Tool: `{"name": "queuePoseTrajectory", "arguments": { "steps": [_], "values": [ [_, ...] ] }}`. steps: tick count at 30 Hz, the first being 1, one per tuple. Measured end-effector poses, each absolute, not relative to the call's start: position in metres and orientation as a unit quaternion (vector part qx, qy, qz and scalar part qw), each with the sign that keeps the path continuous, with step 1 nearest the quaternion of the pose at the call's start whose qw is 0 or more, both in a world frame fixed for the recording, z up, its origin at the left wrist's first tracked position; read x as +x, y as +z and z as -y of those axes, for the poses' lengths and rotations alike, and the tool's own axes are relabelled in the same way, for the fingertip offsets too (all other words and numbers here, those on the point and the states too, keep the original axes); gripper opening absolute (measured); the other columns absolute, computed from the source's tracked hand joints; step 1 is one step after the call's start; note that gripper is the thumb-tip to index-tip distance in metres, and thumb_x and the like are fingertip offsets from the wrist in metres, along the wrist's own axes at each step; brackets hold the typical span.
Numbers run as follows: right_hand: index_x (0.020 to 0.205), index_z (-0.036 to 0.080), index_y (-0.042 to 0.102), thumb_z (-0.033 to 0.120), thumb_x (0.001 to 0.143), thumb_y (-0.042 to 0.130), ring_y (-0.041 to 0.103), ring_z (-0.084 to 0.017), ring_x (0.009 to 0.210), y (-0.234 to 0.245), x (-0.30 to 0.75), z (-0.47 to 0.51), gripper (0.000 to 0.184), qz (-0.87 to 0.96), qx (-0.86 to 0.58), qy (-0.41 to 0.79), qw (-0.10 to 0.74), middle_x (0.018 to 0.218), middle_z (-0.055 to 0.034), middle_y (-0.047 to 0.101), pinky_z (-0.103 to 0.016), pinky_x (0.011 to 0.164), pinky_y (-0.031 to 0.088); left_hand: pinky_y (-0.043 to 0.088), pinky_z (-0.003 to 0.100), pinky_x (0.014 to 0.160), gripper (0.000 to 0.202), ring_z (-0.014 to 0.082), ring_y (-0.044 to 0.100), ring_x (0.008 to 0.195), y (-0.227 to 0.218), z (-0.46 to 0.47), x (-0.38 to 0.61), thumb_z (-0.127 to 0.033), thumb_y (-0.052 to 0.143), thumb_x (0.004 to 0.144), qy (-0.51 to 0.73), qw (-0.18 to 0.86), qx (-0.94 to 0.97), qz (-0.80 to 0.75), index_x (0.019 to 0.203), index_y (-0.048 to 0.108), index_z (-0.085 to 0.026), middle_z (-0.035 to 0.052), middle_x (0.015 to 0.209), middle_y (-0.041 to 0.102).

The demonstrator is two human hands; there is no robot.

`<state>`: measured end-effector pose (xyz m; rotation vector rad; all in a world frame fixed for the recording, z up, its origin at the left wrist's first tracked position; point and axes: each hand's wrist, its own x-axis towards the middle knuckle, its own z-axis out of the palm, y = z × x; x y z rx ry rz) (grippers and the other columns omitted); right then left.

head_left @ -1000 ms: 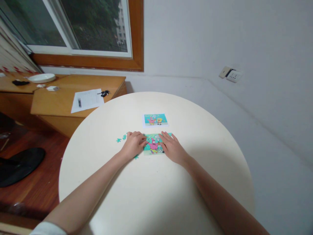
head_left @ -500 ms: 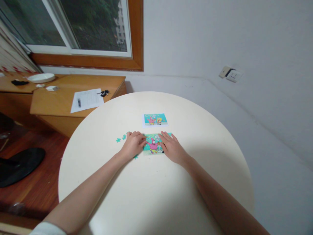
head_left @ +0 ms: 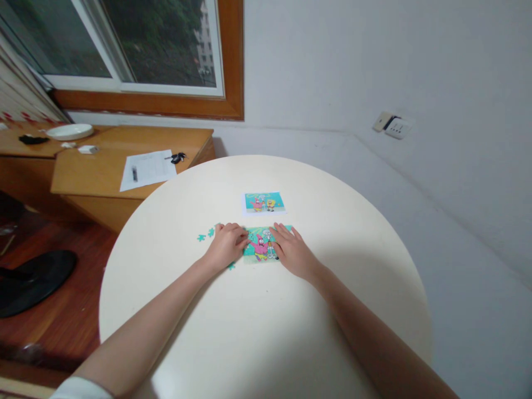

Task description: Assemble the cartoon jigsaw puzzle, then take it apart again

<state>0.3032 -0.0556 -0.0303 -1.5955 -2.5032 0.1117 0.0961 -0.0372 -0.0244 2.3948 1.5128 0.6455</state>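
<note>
While the right hand (head_left: 296, 254) rests open, fingers spread, on a jigsaw puzzle (head_left: 260, 247) lying between both hands, the left hand (head_left: 226, 245) curls at its edge, any hold hidden from view. Loose pieces (head_left: 201, 238) sit beside the left hand; a printed picture (head_left: 265, 203) lies beyond both.

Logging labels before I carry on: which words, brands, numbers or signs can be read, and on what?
None can be read.
Paper sheet on the wooden desk: faint printed lines, too small and blurred.
Picture card: no legible lettering.
Puzzle: no legible lettering, though the right hand covers part.
</note>
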Motion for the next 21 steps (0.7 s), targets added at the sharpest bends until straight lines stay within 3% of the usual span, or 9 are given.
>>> {"name": "queuePoseTrajectory", "arguments": {
  "steps": [21],
  "values": [
    [0.134,0.011,0.042,0.023,0.093,0.027,0.033,-0.024,0.133,-0.0284,0.3023,0.0563,0.046,0.839,-0.538,0.037,0.08,0.143,-0.0138,0.038,-0.045,0.108,0.026,0.031,0.041,0.081,0.014,0.0238,0.058,0.093,-0.0218,0.0376,0.0977,-0.024,0.057,0.081,0.208,0.127,0.812,-0.531,0.09,0.066,-0.018,0.0079,0.096,0.066]
  ]
}}
